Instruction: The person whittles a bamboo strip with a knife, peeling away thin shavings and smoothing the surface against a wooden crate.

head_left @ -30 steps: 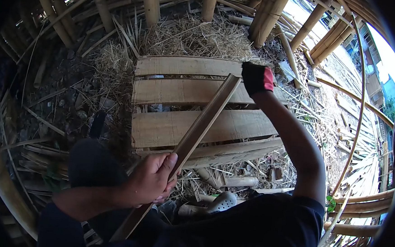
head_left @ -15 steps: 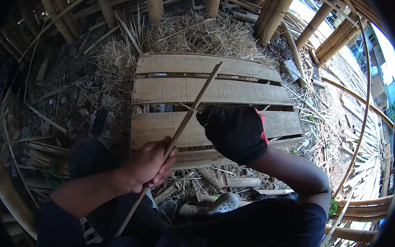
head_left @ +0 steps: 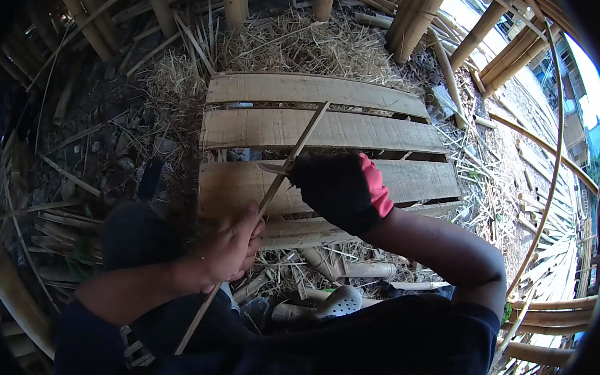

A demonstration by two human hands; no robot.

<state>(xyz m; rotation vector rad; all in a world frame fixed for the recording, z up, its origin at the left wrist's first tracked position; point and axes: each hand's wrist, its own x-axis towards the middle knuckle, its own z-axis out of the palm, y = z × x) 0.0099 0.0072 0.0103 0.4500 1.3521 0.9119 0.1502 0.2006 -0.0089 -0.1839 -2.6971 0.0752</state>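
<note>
A long, thin bamboo strip [head_left: 307, 134] slants from my lap up over a low slatted wooden bench. My bare left hand [head_left: 226, 250] is wrapped around its lower half. On my right hand [head_left: 334, 192] is a black glove with a red-pink back, and its fingers are closed at the strip, above the left hand. A thin knife blade [head_left: 271, 168] sticks out from the gloved fist and crosses the strip; the glove hides its handle. Beneath both hands are the bench's planks [head_left: 331, 131], with gaps between them.
Dry straw shavings [head_left: 308, 47] are heaped behind the bench, near upright bamboo posts [head_left: 414, 23]. Many split bamboo strips [head_left: 550, 251] cover the ground at right. A dark narrow object [head_left: 151, 178] stands left of the bench. A perforated clog [head_left: 343, 303] shows below it.
My gloved right hand has shifted slightly left and turned, showing more of its red-pink back. The strip's upper end has dropped a little, and my left hand has tilted.
</note>
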